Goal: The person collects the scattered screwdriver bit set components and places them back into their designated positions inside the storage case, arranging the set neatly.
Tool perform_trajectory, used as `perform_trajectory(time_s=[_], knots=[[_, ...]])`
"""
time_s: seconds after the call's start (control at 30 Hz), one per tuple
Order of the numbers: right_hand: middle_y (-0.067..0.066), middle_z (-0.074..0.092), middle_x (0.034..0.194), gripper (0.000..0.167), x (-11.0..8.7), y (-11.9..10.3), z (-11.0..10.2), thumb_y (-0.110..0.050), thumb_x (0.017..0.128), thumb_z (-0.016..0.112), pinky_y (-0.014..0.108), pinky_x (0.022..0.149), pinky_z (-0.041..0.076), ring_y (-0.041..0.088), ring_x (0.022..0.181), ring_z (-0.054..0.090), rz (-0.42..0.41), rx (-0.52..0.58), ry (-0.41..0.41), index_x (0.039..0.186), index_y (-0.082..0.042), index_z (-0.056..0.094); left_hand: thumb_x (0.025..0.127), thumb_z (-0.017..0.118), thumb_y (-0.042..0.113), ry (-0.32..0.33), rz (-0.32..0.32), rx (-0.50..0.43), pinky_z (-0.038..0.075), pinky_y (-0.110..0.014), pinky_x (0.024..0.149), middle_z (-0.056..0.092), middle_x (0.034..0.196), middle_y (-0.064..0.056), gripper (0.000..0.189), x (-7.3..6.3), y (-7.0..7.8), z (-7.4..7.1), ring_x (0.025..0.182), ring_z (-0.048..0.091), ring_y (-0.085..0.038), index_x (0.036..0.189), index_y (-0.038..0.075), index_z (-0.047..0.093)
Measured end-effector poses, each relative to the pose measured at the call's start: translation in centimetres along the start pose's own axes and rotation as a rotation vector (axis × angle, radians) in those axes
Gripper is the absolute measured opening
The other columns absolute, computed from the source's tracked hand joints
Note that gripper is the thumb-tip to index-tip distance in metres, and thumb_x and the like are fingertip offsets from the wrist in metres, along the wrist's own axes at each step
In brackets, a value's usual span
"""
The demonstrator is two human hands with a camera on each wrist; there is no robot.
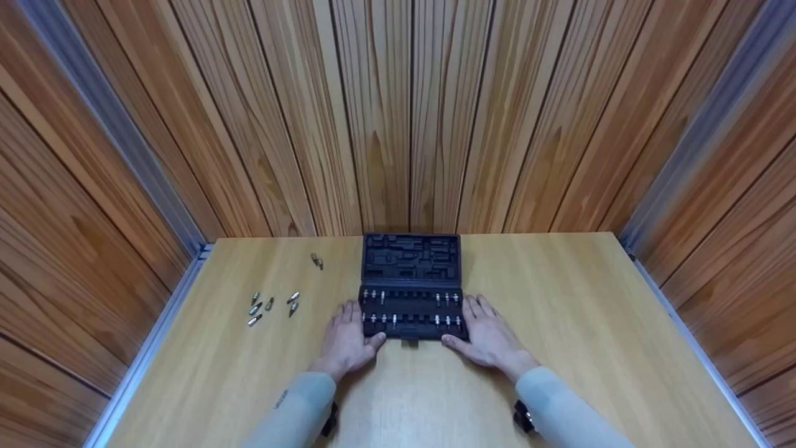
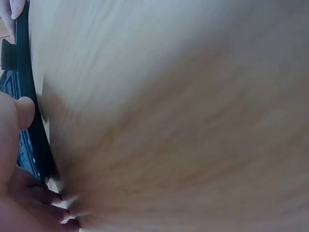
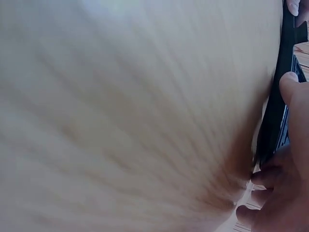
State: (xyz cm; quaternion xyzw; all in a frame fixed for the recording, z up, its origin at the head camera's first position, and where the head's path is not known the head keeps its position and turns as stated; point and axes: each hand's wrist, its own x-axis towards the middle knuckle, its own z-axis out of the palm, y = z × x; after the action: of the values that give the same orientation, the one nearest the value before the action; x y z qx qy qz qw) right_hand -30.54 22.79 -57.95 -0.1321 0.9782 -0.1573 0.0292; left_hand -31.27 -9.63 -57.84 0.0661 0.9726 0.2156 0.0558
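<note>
An unlatched black plastic bit case lies with its lid raised toward the back wall. Short metal bits stand in two rows in its base, grouped at the left and right ends, with vacant slots between. My left hand lies along the case's left side, fingers extended and thumb on the front edge. Mirroring it, my right hand touches the right side with its thumb at the front corner. Both wrist views show a thumb against the case's front wall.
Several loose metal bits are scattered on the wooden table left of the case. Two more bits lie farther back. Wood-plank walls and metal rails border the table.
</note>
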Motion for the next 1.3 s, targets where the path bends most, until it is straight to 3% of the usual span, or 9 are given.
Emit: perform_trajectory(time_s=[0.33,0.57,0.97,1.3], knots=[[0.032,0.031,0.181,0.102,0.1,0.5,0.2,-0.065,0.109,0.059,0.071,0.139,0.024,0.053,0.170,0.029,-0.081,-0.063,0.044,0.173,0.008,0.029,0.109,0.064,0.058,-0.015,0.008,-0.002,0.024,-0.059,0.143,0.027,0.184,-0.030,0.098,-0.1,-0.6,-0.2,0.174,0.025,-0.047,0.173,-0.008,0.027],[0.033,0.028,0.182,0.103,0.3,0.5,0.1,-0.066,0.110,0.057,0.070,0.140,0.022,0.053,0.171,0.026,-0.087,-0.056,0.017,0.173,0.009,0.027,0.111,0.064,0.054,-0.047,0.039,-0.003,0.025,-0.059,0.142,0.030,0.183,-0.027,0.091,-0.1,-1.3,-1.4,0.173,0.027,-0.046,0.173,-0.003,0.032],[0.032,0.026,0.183,0.105,0.7,0.9,-0.6,-0.068,0.108,0.059,0.070,0.140,0.021,0.053,0.172,0.024,-0.091,-0.040,-0.032,0.174,0.008,0.027,0.112,0.065,0.045,0.065,0.062,0.026,0.028,-0.064,0.139,0.041,0.177,-0.029,0.076,-1.4,-5.7,-4.3,0.168,0.037,-0.050,0.168,-0.003,0.044],[0.031,0.024,0.184,0.103,0.7,0.5,-1.2,-0.064,0.108,0.061,0.071,0.139,0.021,0.053,0.172,0.023,-0.092,-0.026,-0.064,0.173,0.008,0.028,0.111,0.069,0.036,0.158,0.110,0.047,0.046,-0.066,0.128,0.061,0.161,-0.026,0.056,-2.1,-8.2,-5.2,0.152,0.057,-0.048,0.154,0.001,0.062]])
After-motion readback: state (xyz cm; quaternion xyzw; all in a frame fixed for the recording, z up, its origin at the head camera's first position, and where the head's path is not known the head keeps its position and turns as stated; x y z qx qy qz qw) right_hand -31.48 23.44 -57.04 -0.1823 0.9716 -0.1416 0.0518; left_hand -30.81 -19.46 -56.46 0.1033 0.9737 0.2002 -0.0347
